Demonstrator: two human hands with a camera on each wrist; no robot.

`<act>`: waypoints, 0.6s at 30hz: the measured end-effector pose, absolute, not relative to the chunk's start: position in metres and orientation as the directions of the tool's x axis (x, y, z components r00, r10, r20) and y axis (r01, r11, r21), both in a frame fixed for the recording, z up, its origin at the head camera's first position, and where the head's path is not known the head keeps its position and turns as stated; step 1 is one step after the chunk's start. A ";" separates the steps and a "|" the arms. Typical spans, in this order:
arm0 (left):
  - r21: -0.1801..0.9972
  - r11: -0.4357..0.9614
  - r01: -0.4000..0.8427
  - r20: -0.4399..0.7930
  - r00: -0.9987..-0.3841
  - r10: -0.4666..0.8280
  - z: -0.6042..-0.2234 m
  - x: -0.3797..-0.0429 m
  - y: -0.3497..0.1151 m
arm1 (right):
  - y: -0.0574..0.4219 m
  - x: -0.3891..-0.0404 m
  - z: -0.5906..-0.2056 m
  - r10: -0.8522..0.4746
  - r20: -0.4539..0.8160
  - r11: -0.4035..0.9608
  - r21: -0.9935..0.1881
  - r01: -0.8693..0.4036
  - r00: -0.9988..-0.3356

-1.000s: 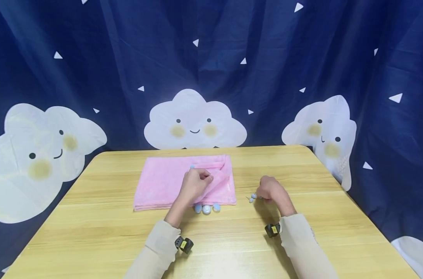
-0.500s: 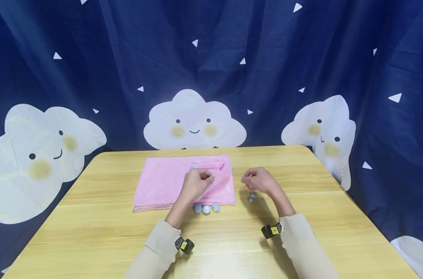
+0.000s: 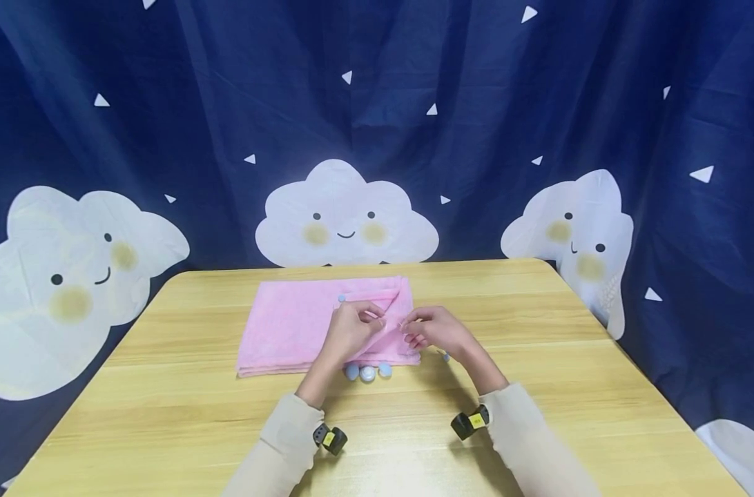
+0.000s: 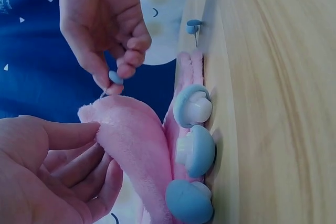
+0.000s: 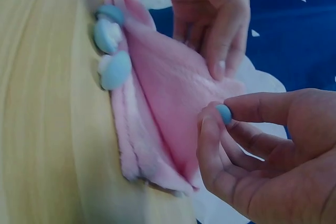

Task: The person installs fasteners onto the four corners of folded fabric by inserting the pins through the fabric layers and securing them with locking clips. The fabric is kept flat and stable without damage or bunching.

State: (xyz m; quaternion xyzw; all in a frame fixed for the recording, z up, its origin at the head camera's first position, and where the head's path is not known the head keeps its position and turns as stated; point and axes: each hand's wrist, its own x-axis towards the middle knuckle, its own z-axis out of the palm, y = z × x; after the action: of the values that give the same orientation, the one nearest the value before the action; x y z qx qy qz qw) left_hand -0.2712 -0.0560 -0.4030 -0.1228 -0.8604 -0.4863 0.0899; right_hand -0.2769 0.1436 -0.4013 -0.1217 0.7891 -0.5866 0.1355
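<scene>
My left hand (image 3: 347, 333) pinches a raised corner of the folded pink plush cloth (image 3: 290, 321) between thumb and fingertip. From the right, my right hand (image 3: 438, 330) comes up to that same corner, gripping a small blue-headed pin (image 4: 115, 78). In the left wrist view the pin's thin needle points at the cloth edge. The right wrist view shows the blue head (image 5: 224, 114) between thumb and index finger. Along the cloth's near edge sit three mushroom-shaped pieces, with light blue caps (image 4: 189, 201) and white stems.
Another blue-headed pin (image 4: 193, 26) lies on the wooden table (image 3: 166, 407) to the right of the cloth. A small blue piece (image 3: 342, 298) shows on top of the cloth, beyond my left hand. A dark blue curtain (image 3: 476, 138) with clouds hangs behind the table.
My right hand has picked up a blue-headed pin from the table and moved left to the raised cloth corner. My left hand stays on the corner.
</scene>
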 end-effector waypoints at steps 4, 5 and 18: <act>0.796 0.516 0.316 0.284 -0.948 0.143 -0.405 -0.272 -0.055 | 0.139 -0.275 -0.404 -0.330 -0.079 0.279 -0.960 -0.018 -0.941; 0.792 0.521 0.319 0.286 -0.947 0.145 -0.406 -0.272 -0.054 | 0.138 -0.274 -0.404 -0.323 -0.081 0.280 -0.960 -0.013 -0.943; 0.780 0.534 0.326 0.298 -0.944 0.141 -0.409 -0.273 -0.054 | 0.137 -0.275 -0.405 -0.342 -0.087 0.289 -0.957 -0.017 -0.936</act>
State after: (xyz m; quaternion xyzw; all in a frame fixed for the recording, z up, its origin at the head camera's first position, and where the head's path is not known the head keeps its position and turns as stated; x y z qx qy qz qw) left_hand -0.2729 -0.0540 -0.4087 -0.1340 -0.8700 -0.4638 0.0997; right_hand -0.2746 0.1373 -0.4051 -0.1136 0.7907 -0.5853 0.1388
